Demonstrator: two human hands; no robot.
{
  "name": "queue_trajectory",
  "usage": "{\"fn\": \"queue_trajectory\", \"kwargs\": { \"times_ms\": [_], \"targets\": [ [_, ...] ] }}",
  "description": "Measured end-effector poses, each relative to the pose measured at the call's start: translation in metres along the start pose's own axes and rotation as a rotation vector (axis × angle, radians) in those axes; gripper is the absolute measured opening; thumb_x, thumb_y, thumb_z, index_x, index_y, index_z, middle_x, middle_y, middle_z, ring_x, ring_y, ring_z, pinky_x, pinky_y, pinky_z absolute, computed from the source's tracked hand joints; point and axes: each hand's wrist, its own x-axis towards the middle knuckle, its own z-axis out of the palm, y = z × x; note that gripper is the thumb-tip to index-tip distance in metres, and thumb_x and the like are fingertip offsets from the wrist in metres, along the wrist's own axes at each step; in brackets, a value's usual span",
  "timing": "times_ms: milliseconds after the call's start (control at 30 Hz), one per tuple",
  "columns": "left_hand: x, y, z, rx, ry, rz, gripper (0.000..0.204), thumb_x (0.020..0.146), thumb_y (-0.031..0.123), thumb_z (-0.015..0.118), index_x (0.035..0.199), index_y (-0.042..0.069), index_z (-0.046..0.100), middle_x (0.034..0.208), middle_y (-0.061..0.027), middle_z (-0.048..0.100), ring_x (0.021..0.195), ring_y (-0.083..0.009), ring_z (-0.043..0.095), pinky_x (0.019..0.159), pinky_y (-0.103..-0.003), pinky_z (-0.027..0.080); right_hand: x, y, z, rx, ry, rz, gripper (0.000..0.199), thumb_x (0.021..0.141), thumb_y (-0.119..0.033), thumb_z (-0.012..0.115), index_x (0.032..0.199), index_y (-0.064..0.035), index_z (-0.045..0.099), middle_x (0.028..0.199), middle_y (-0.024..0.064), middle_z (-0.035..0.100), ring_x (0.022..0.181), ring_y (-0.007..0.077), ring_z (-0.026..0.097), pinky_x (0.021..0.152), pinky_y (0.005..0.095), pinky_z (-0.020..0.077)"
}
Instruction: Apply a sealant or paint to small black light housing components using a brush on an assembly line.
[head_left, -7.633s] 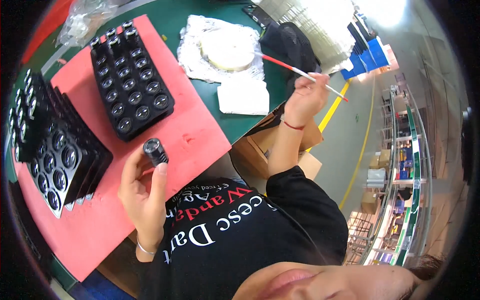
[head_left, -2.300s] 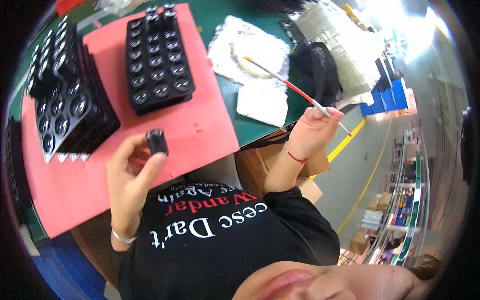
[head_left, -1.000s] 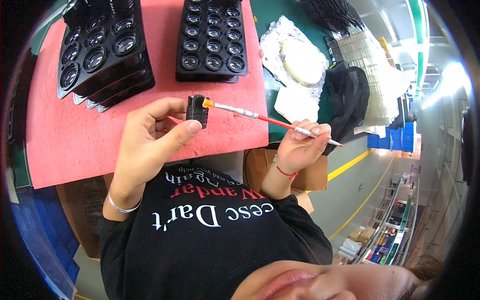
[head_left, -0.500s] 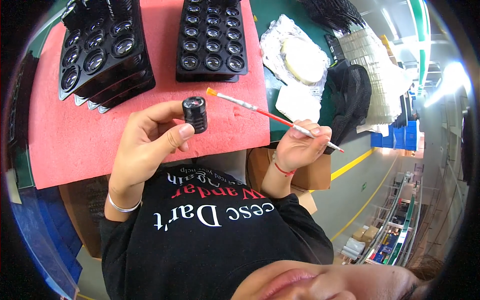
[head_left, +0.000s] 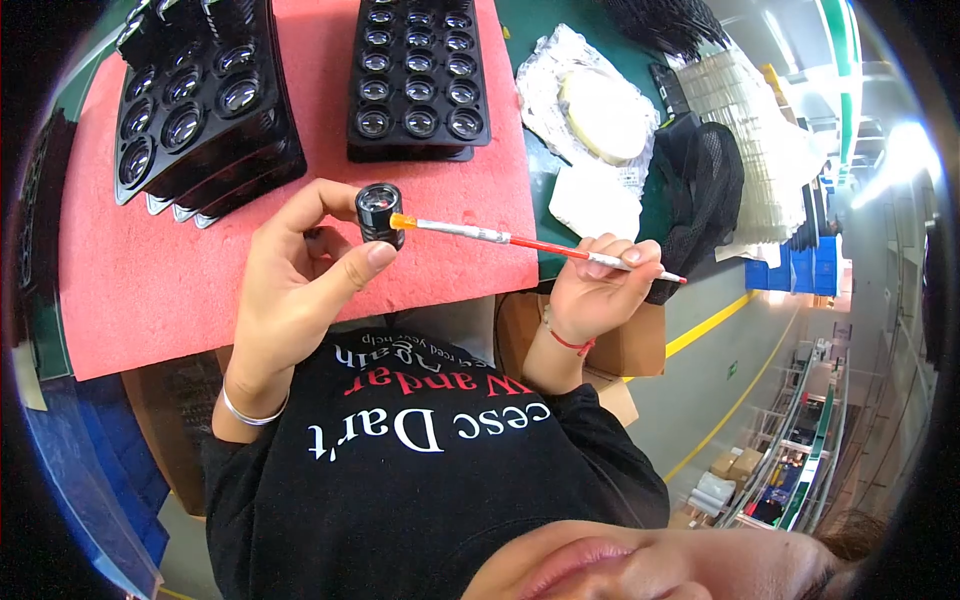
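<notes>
Between the thumb and fingers of my left hand (head_left: 290, 275) is a short black lens barrel (head_left: 379, 212), its glass end facing up. My right hand (head_left: 603, 290) pinches a thin paintbrush (head_left: 545, 246) with a red and silver handle. The brush's orange bristles touch, or nearly touch, the side of the barrel just below its rim. Both hands are above the front part of a pink foam mat (head_left: 450, 270). Beyond them stand a black tray of lenses (head_left: 420, 90) and, to its left, a stack of black lens trays (head_left: 205, 120).
Right of the mat, a pale round pad (head_left: 607, 117) lies on crumpled wrapping on the green tabletop (head_left: 545, 170). Black mesh (head_left: 705, 185) and clear plastic trays (head_left: 750, 150) are farther right. A cardboard box (head_left: 635, 335) stands below the table's front edge.
The brush tip has moved left and down from beside the lens barrel onto its side. My left hand has shifted the barrel slightly left and up, and turned it.
</notes>
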Motion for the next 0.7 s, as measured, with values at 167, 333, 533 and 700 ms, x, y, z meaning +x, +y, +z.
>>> {"fn": "queue_trajectory", "kwargs": {
  "times_ms": [167,333,533,700],
  "targets": [
    [0.000,-0.003,-0.002,-0.006,-0.032,0.020,0.025,0.074,0.002,0.060,0.098,-0.002,0.052,0.083,0.0002,0.054,0.061,0.0001,0.045,0.053,-0.013,0.035,0.000,0.000,0.003,-0.046,0.024,0.033,0.026,0.088,-0.031,0.040,0.073,-0.0097,0.040,0.054,0.0011,0.043,0.047,0.0075,0.034,0.046,0.0198,0.0279],
    [-0.003,-0.006,-0.002,-0.030,-0.035,0.024,0.027,0.075,0.002,0.059,0.100,-0.002,0.052,0.082,0.0000,0.055,0.063,-0.0007,0.046,0.054,-0.015,0.036,0.000,0.001,0.001,-0.047,0.023,0.019,0.026,0.088,-0.030,0.040,0.073,-0.0099,0.041,0.054,0.0000,0.041,0.047,0.0074,0.032,0.046,0.0200,0.0281],
    [-0.014,-0.003,-0.008,0.245,0.031,0.311,0.031,0.068,0.002,0.063,0.097,-0.002,0.054,0.076,-0.0022,0.058,0.058,-0.0037,0.048,0.050,-0.017,0.037,-0.002,0.004,-0.005,0.106,0.091,0.019,0.025,0.089,-0.030,0.039,0.073,-0.0099,0.044,0.053,-0.0018,0.038,0.049,0.0072,0.031,0.047,0.0192,0.0268],
    [-0.016,0.038,-0.032,0.584,0.314,1.030,0.041,0.061,-0.006,0.064,0.098,-0.007,0.047,0.090,-0.0206,0.058,0.082,-0.0267,0.059,0.075,-0.035,0.047,-0.006,0.000,0.000,-0.022,0.115,-0.049,0.028,0.089,-0.031,0.039,0.071,-0.0096,0.042,0.053,-0.0029,0.038,0.047,0.0056,0.027,0.046,0.0197,0.0213]
  ]
}}
